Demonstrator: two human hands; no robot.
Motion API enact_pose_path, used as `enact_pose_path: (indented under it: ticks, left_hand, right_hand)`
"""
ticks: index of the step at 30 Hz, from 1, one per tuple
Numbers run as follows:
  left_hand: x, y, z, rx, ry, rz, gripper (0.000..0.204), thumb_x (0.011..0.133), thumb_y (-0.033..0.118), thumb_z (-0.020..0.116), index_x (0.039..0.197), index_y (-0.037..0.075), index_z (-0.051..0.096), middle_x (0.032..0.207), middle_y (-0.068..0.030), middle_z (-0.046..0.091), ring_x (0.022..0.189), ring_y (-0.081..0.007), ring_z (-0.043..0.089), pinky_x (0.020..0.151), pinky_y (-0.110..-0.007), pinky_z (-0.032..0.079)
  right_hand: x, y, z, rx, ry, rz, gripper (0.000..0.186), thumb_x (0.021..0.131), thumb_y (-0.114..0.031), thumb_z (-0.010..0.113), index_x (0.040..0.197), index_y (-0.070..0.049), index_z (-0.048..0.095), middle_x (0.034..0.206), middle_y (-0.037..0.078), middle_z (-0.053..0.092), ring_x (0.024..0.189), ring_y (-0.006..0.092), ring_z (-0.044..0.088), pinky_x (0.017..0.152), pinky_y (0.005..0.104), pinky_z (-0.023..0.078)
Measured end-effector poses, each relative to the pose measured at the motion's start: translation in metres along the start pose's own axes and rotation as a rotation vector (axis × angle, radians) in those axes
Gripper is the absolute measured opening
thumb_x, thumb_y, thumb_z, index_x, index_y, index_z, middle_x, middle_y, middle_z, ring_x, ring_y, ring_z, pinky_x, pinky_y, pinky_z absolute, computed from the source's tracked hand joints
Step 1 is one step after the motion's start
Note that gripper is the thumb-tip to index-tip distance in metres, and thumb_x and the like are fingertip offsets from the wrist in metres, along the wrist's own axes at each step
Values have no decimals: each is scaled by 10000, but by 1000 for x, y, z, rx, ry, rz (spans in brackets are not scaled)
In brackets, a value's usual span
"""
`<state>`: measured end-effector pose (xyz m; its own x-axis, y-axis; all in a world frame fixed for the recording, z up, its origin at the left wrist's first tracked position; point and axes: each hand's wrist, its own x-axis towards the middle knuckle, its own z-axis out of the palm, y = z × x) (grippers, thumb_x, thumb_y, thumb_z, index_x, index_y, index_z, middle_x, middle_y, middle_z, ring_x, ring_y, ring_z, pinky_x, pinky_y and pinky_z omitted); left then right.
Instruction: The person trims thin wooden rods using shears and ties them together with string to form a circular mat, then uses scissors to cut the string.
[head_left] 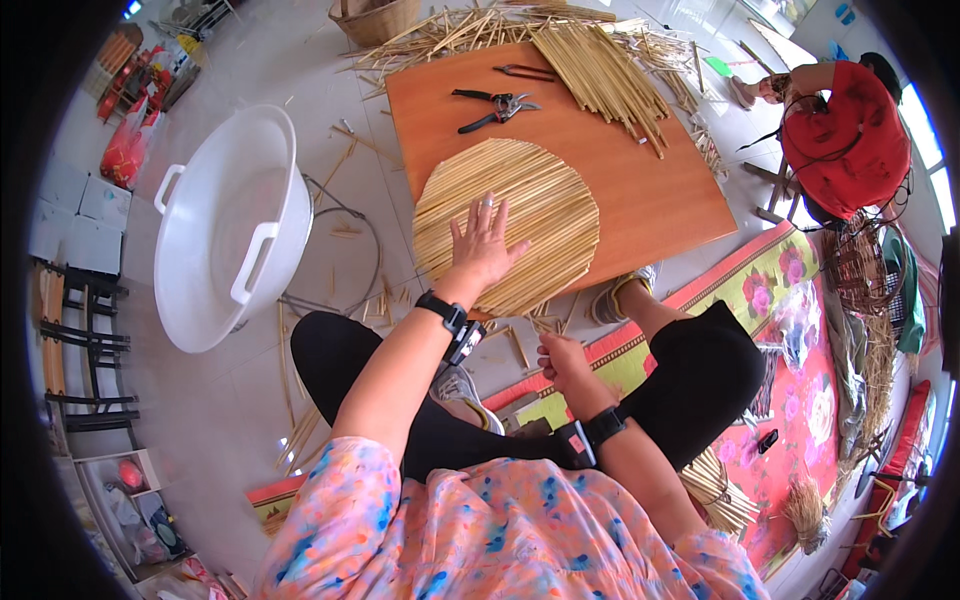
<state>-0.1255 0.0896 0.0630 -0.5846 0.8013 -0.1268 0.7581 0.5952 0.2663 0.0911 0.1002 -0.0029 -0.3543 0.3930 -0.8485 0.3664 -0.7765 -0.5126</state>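
Observation:
My left hand [487, 248] lies flat with its fingers spread on a round disc of straw-coloured stalks [535, 195]. The stalks run side by side across the disc, and their ends form its circular edge. It rests on the near left part of an orange-brown board [650, 205]. My right hand [566, 362] is held apart from the disc, between my knees, with its fingers curled closed; whether anything is inside cannot be made out. Beyond the disc lie black-handled pruning shears [498, 108], jaws apart, and dark pliers [524, 73].
A bundle of stalks [600, 80] covers the board's far right corner, with loose stalks [450, 40] behind it. To the left, a large white basin [235, 230] leans beside a wire hoop [375, 245]. A flowered mat [735, 425] lies right. A person in red [850, 140] sits far right.

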Motion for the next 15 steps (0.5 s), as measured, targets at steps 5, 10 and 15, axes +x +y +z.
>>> enact_pose_path:
  ticks: [5, 10, 15]
  left_hand:
    - [40, 6, 24, 114, -1, 31, 795, 840, 624, 440, 1464, 208, 175, 1534, -62, 87, 1412, -270, 55, 1087, -602, 67]
    - [61, 5, 42, 127, 8, 56, 803, 835, 637, 431, 1465, 213, 170, 1533, -82, 89, 1410, -292, 58, 1059, -644, 76]
    - [79, 8, 41, 153, 15, 104, 798, 830, 630, 446, 1458, 209, 192, 1530, -82, 102, 1408, -293, 64, 1052, -657, 79]
  right_hand:
    - [-6, -12, -5, 38, -74, 14, 124, 856, -149, 560, 938, -57, 543, 700, 22, 493, 501, 101, 424, 378, 226, 284]
    - [-6, -23, -6, 52, -72, 47, 338, 844, -126, 556, 1168, -29, 535, 826, 45, 566, 547, 104, 468, 410, 214, 331]
    - [-3, -32, -4, 32, -52, 1, 435, 828, -121, 569, 1248, -26, 506, 897, 42, 606, 602, 95, 488, 454, 200, 358]
